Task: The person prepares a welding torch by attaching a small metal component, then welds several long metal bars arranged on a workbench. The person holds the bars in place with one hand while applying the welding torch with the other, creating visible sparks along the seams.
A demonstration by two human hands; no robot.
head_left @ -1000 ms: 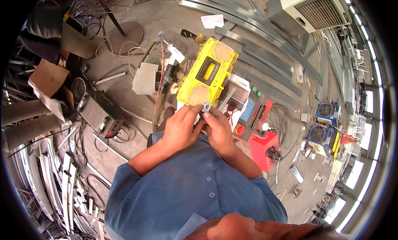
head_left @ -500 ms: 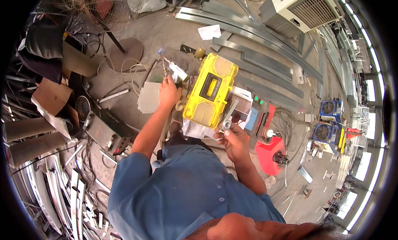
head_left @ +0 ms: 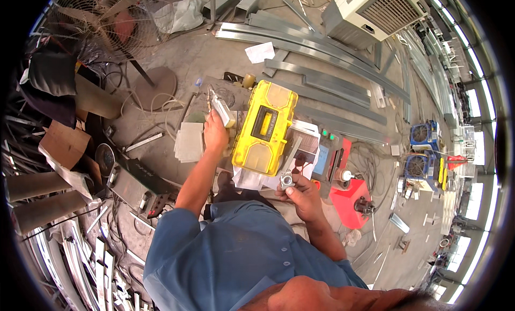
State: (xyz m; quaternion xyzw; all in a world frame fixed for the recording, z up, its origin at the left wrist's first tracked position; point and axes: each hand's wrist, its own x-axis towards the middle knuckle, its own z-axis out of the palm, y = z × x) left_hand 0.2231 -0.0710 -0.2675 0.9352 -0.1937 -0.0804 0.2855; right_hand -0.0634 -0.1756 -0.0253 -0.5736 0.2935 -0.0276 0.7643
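My right hand point(head_left: 301, 195) pinches a small shiny metal fitting point(head_left: 287, 180) with a round opening, just off the near end of the yellow toolbox point(head_left: 244, 149). That toolbox has clear lid compartments and a dark handle recess. Left of it, my left hand point(head_left: 215, 135) reaches forward with its fingers bent at a pale, silvery long object point(head_left: 221, 108) with a thin tip. The hand hides part of that object, and its exact kind is unclear. Grey square sheets point(head_left: 189, 141) lie stacked beside my left wrist.
Right of the toolbox are printed papers point(head_left: 308, 136), a machine with a blue screen point(head_left: 322, 159) and a red block point(head_left: 351, 206). Long steel channels point(head_left: 327, 88) lie beyond. A standing fan point(head_left: 107, 16) is far left, with a dark equipment box point(head_left: 137, 179) nearer.
The whole view has shifted slightly. My right hand has turned the fitting so its round opening shows more plainly. My left hand has closed in on the pale object, which lies at a slightly different angle.
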